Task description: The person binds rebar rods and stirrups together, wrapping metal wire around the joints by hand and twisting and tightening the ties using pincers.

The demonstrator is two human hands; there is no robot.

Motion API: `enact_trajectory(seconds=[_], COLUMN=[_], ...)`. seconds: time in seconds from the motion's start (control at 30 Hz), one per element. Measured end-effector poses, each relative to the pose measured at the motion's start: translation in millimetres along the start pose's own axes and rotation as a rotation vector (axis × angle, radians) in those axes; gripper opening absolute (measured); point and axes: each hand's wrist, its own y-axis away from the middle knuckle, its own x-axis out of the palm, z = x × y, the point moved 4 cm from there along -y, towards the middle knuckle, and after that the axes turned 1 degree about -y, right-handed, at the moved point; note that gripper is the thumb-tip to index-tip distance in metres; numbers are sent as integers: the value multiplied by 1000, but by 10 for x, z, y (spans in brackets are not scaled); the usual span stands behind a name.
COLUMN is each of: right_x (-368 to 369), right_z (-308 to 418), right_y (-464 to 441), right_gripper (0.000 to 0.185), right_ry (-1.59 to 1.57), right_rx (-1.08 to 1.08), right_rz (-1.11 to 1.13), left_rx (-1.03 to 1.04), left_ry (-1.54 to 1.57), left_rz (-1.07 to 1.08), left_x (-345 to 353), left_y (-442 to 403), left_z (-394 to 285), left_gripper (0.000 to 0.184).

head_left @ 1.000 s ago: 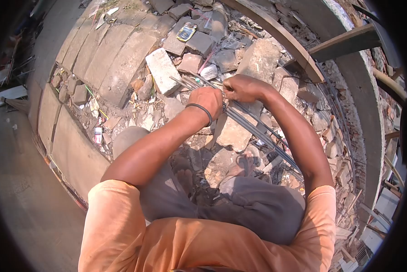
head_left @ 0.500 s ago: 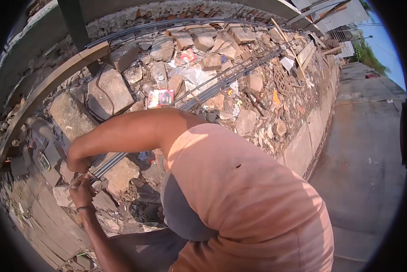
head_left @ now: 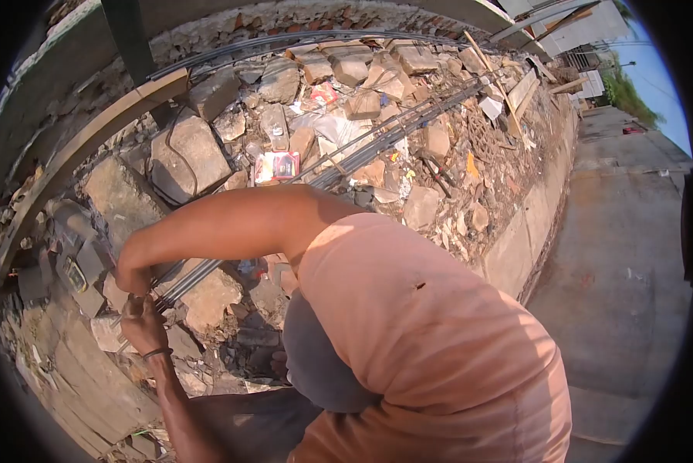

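Observation:
My left hand (head_left: 143, 330), with a dark band at its wrist, is closed around the end of a bundle of grey steel rods (head_left: 192, 282). My right hand (head_left: 133, 279) bends down at the wrist against the same end, touching or nearly touching my left hand. Its fingers are hidden, so its grip cannot be made out. The rods pass under my right forearm and show again beyond it as a long bundle, with thin crosswise ties, lying over rubble. A pale stone block (head_left: 207, 297) lies just beneath the rods near my hands.
Broken concrete blocks (head_left: 188, 158) and litter cover the ground. A wooden plank (head_left: 92, 147) slants along the left, near a dark post (head_left: 128, 38). More thin rods (head_left: 308, 36) lie by the far wall. A low concrete kerb (head_left: 520, 224) borders a paved strip (head_left: 609, 255) at right.
My left hand has turned slightly at the wrist, showing more of its back. Both hands stay at the rod ends, and the view has shifted a little.

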Motion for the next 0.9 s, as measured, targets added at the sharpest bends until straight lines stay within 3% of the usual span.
enact_trajectory(seconds=[0.03,0.07,0.13,0.17,0.27,0.37,0.6,0.73,0.9], right_x=[-53,-143,-183,-200,-179,-233,-189,-196,-125], right_z=[26,153,122,98,-20,28,8,42,47], right_y=[125,412,617,742,794,960,904,897,902], right_gripper=[32,30,28,27,18,17,16,15,14], right_ry=[-16,-71,-115,-118,-261,-241,-293,-225,-192], right_rx=[1,-55,76,88,55,43,33,46,109], right_rz=[14,-37,-75,-145,-142,-297,-354,-387,-453], left_rx=[148,144,308,157,162,142,333,369,353], left_ry=[-137,-275,-296,-255,-324,-330,-227,-352,-287], left_rz=[-40,7,-12,74,108,57,-3,-75,-109], left_x=[-16,-41,-60,-45,-157,-149,-162,1,33], left_y=[22,39,62,32,111,113,155,215,236], left_z=[-96,-206,-264,-178,-463,-362,-401,-427,-408], left_gripper=[15,13,12,12,13,14,6,12,8])
